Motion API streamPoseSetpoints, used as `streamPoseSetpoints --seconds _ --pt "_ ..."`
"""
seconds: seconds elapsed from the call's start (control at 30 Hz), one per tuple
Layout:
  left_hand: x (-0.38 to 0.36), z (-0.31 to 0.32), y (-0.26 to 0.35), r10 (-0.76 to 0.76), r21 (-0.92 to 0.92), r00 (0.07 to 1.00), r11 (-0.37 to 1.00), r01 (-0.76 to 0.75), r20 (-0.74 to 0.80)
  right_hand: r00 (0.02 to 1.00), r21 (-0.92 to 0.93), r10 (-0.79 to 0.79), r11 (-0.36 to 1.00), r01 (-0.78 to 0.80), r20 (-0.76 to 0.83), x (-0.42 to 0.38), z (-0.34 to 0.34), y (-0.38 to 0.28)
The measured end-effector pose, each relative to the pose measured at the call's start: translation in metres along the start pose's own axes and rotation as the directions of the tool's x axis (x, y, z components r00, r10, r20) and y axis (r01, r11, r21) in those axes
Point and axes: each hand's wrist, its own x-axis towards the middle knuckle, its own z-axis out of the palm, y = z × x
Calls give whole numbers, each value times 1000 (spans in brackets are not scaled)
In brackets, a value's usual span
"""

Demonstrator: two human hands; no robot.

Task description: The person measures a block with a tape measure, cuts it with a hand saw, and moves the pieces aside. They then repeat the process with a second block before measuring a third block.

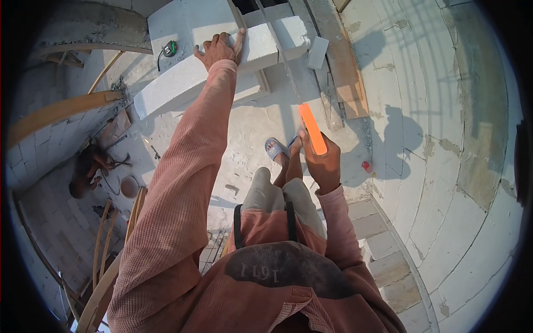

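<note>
My right hand [322,164] is closed around the orange handle of a handsaw [313,130]. The saw's thin blade runs away from me and lies across a long white aerated concrete block [258,47], in line with a cut or gap near its right end. On top of that block, left of the blade, rests my left hand [221,51] with its fingers spread, pressing down. Larger white blocks [189,22] lie under and behind the long one. A small white offcut [317,53] sits just right of the block's end.
A tape measure [170,49] lies on the white block at the back left. Wooden planks [347,83] stand along the block wall [411,166] on the right. Another person [89,169] is low down at the left, near a bucket [129,187]. Curved timber [61,116] crosses the left side.
</note>
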Motion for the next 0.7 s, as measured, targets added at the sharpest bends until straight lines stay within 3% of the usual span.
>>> streamPoseSetpoints --seconds 0.07,0.13,0.23,0.3,0.37,0.47,0.5,0.57,0.67,0.7 --pt "0 -3 2 -6 -14 1000 1000 6 11 999 -210 -31 977 28 -13 -57 -19 22" --pt "-2 0 2 5 -10 1000 1000 -5 -5 996 -268 -84 961 73 -32 -114 -43 34" --pt "-5 2 -1 8 0 1000 1000 -8 8 999 -259 -45 965 45 6 -106 -46 27" --pt "0 1 -1 16 4 1000 1000 -16 -12 997 -225 -82 971 81 1 -55 -24 28" --pt "-3 4 -2 31 9 998 999 -31 -45 997 43 -71 996 72 -24 3 -1 15" --pt "-1 0 1 16 -4 1000 1000 -16 -27 1000 8 15 1000 -15 1 25 13 10" --pt "1 -1 -1 15 -4 999 1000 -16 -31 999 112 25 993 -22 -24 6 9 6" --pt "-2 1 0 10 -15 1000 1000 -11 -30 999 -105 -32 994 28 -38 -47 -14 32" --pt "-7 -9 4 1 -14 1000 1000 -1 5 1000 -280 -2 960 0 -7 -129 -52 58" --pt "-6 -8 3 4 -5 1000 1000 -4 2 1000 -255 12 967 -10 4 -122 -51 52"
